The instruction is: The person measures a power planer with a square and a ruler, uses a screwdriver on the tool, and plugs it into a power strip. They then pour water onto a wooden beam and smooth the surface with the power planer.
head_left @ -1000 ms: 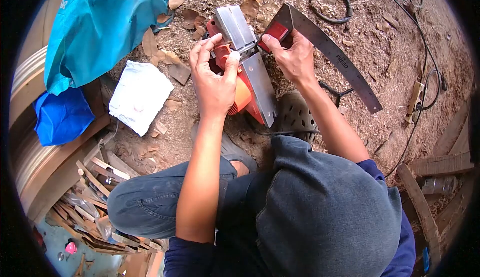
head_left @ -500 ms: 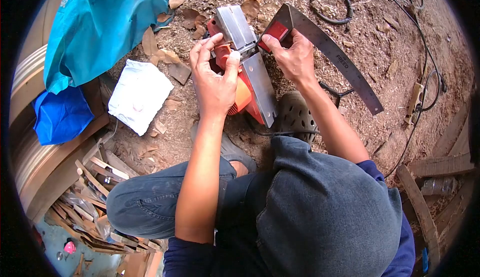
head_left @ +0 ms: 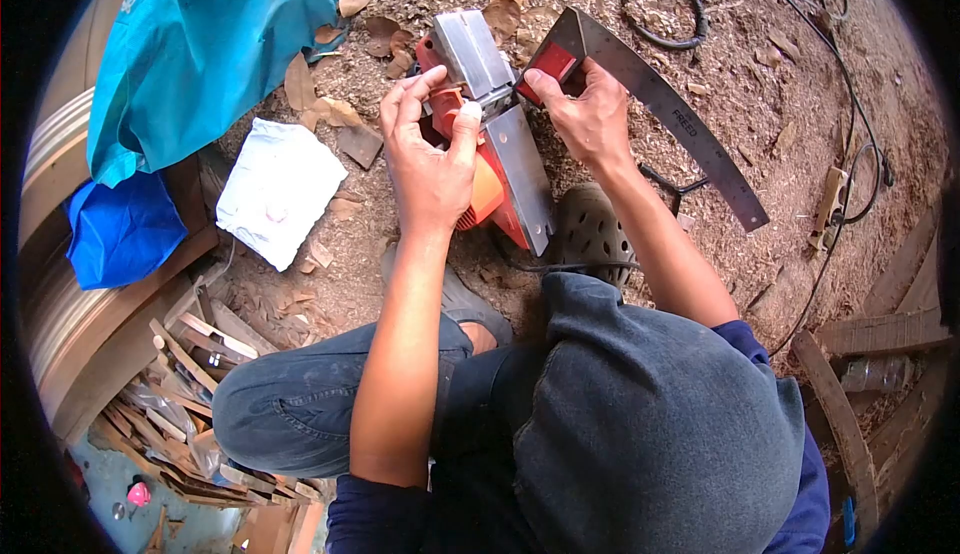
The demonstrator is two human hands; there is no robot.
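An electric planer point(head_left: 483, 190) with an orange-red body lies on its side in front of me, its metal sole plates facing right. My left hand point(head_left: 430, 154) grips the planer's body, thumb near the gap between the two plates and fingers curled over the far side. Between thumb and fingers of my right hand point(head_left: 588, 119) is the red stock of a try square point(head_left: 655, 89). Its long dark steel blade reaches out to the right and down. One corner of the stock sits right at the planer's cutter gap.
Wood shavings and dry leaves point(head_left: 506, 16) cover the ground. A white cloth bundle point(head_left: 280, 194), teal fabric point(head_left: 220, 54) and a blue bag point(head_left: 125, 232) lie left. Black cable point(head_left: 850, 84) runs along the right, past a wood block point(head_left: 828, 209). Scrap wood point(head_left: 180, 404) piles lower left.
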